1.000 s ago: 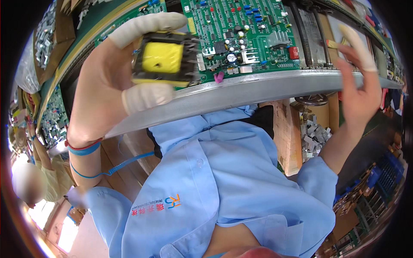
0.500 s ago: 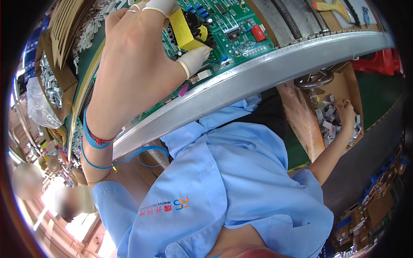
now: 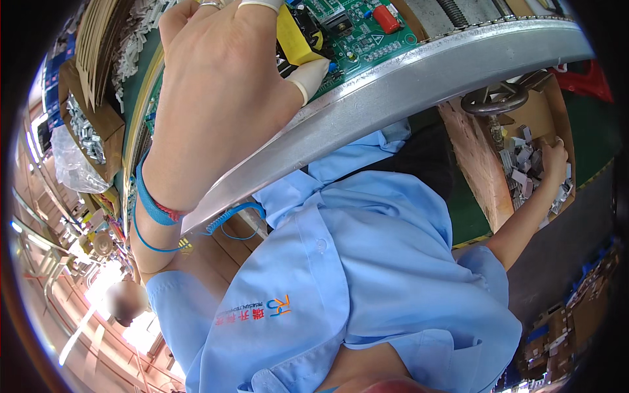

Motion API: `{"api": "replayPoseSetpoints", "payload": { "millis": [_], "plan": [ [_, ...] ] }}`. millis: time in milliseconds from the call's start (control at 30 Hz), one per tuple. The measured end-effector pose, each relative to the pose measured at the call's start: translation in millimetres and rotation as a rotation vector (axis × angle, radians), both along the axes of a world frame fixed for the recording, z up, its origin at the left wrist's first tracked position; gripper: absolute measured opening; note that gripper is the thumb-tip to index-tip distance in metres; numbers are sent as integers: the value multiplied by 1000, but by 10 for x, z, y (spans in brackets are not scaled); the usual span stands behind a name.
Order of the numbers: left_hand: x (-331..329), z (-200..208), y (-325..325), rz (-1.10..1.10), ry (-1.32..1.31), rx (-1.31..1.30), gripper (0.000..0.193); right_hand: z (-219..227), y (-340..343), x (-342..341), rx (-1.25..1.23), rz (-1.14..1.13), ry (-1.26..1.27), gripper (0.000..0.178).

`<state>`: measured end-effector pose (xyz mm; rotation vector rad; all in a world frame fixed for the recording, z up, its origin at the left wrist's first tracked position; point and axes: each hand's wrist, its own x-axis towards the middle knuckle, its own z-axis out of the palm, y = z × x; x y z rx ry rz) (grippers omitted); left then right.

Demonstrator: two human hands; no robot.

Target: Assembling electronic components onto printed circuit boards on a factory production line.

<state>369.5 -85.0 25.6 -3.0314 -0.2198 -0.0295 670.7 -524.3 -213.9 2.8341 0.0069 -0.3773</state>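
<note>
Since a second ago, the left hand [image 3: 219, 85] has brought the yellow-and-black component [image 3: 296, 40] down to the green circuit board [image 3: 367, 56], and the right hand [image 3: 554, 160] has dropped from beside the rail [image 3: 367, 98] into a cardboard box [image 3: 537, 119] of small grey pieces [image 3: 521, 162]. Thumb and fingers in white finger cots [image 3: 309, 80] hold the component in the left grip; whether it sits flush is hidden. What the right grip holds, if anything, cannot be told.
</note>
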Motion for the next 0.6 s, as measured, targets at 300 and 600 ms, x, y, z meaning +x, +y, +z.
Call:
{"api": "replayPoseSetpoints", "payload": {
  "millis": [300,600],
  "plan": [
    [468,306,-295,230,288,-82,56,-199,-257,94,-19,-9,29,60],
    [749,534,-273,388,816,-138,49,-194,-457,236,81,83,35,45]
  ]
}}
